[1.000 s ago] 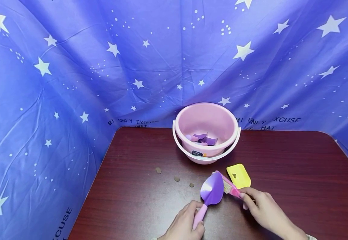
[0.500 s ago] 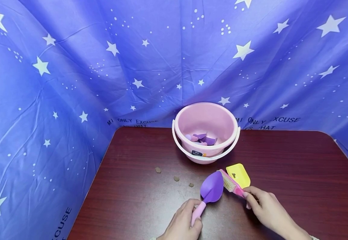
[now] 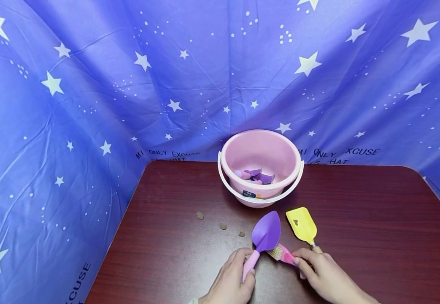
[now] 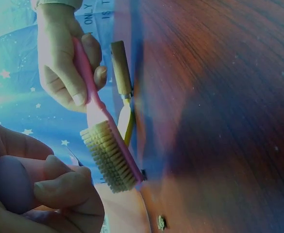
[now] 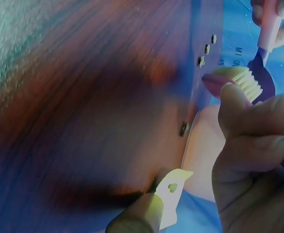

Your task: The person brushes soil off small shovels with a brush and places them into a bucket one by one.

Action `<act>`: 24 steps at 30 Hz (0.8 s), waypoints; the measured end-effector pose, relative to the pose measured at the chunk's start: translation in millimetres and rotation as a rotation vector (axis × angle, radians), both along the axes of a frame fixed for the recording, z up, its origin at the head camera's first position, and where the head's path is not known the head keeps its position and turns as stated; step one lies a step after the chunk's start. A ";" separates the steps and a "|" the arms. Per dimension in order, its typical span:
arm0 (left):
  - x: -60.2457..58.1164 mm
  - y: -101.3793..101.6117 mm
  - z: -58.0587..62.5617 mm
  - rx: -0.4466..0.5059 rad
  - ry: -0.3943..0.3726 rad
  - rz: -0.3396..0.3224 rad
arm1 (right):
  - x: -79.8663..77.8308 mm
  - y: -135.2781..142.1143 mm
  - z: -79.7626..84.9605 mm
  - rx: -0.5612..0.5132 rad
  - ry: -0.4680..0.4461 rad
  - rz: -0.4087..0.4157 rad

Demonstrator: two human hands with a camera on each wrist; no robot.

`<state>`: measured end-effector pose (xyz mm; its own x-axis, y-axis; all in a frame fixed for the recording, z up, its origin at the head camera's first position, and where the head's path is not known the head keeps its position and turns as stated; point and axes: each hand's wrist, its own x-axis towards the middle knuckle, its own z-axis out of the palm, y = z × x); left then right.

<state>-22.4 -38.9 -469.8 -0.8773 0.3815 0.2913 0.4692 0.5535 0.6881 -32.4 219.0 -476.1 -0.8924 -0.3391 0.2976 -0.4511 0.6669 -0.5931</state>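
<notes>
My left hand grips the pink handle of a purple toy trowel, blade pointing away from me. In my right hand is a pink scrub brush, held by its handle. Its pale bristles face the trowel, and in the head view the bristle end lies partly behind the blade's lower right edge. Both tools are above the table. Just beyond my right hand a yellow toy shovel with a wooden handle lies on the table, its handle partly covered by that hand.
A pink bucket with a white handle stands at the back, purple and pink pieces inside. Several small brown bits lie on the table, among them one bit at the left. A blue star-patterned cloth hangs behind.
The brush has moved toward me and left, down along the trowel's right edge. The trowel blade has shifted slightly away from me. More of the yellow shovel's handle shows.
</notes>
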 end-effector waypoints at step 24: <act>0.2 -1.7 -1.6 -0.039 0.004 -0.045 | -7.1 13.8 8.3 0.007 0.019 -0.118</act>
